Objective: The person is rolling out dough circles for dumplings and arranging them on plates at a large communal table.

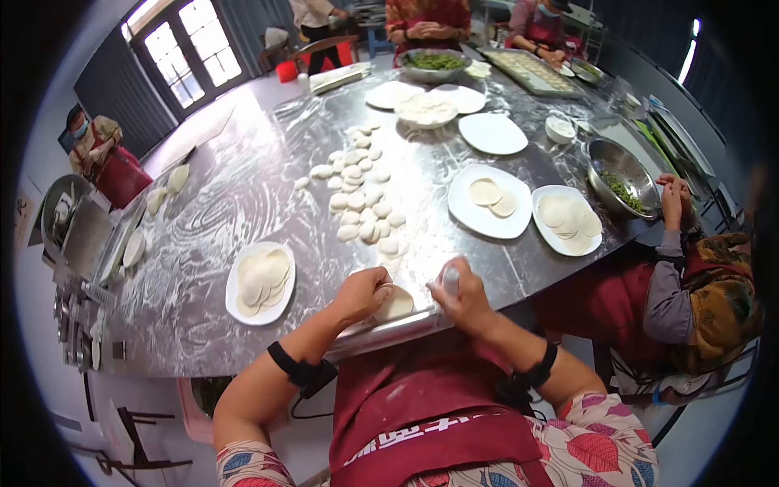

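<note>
Your left hand (363,294) grips the edge of a round white dough wrapper (395,303) on the floured metal surface (324,341); your right hand (461,299) grasps a pale cylindrical roller (450,279).

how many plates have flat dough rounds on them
3: an oval plate left of the left hand, a larger plate and a smaller plate beyond the right hand. Far ones may be hidden.
</note>
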### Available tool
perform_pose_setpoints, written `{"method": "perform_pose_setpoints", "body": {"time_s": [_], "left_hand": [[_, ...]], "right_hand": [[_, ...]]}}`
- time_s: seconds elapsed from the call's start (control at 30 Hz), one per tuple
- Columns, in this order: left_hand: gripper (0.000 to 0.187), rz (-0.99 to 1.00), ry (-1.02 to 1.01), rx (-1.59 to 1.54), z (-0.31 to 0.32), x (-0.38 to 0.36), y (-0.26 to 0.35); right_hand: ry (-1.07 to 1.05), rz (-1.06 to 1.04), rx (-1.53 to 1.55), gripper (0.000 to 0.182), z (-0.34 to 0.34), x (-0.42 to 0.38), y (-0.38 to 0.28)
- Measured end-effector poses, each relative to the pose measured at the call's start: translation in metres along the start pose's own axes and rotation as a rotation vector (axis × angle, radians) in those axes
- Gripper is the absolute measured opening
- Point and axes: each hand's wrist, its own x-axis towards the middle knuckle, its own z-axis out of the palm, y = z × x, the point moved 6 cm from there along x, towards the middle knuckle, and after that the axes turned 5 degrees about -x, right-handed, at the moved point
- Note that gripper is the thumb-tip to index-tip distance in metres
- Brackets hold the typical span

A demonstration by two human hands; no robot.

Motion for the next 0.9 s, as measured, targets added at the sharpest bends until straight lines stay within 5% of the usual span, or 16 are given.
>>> {"method": "perform_pose_setpoints", "body": {"time_s": [0.23,0.3,0.37,0.47,0.57,0.7,0.9], "left_hand": [[0.033,-0.004,-0.122,-0.706,0.010,0.111,0.076],[0.040,-0.095,-0.077,-0.480,0.010,0.135,0.061],[0.037,0.086,-0.041,0.234,0.012,0.130,0.045],[0.041,0.220,-0.074,0.642,0.015,0.078,0.042],[0.030,0.532,0.128,0.737,0.013,0.049,0.032],[0.023,0.436,-0.081,0.784,0.004,0.049,0.036],[0.011,0.323,0.006,0.806,-0.014,0.066,0.022]], "right_hand": [[-0.037,-0.037,0.089,0.029,0.000,-0.008,0.003],[-0.079,0.020,0.135,0.030,0.001,-0.007,0.006],[-0.051,-0.042,0.127,0.031,-0.001,-0.007,0.006],[-0.063,-0.037,0.130,0.031,-0.003,-0.009,0.002],[-0.080,-0.001,0.131,0.030,-0.002,-0.007,0.002],[-0.031,-0.022,0.093,0.029,0.001,-0.006,0.004],[-0.003,-0.065,0.024,0.027,0.001,0.000,-0.004]]}}
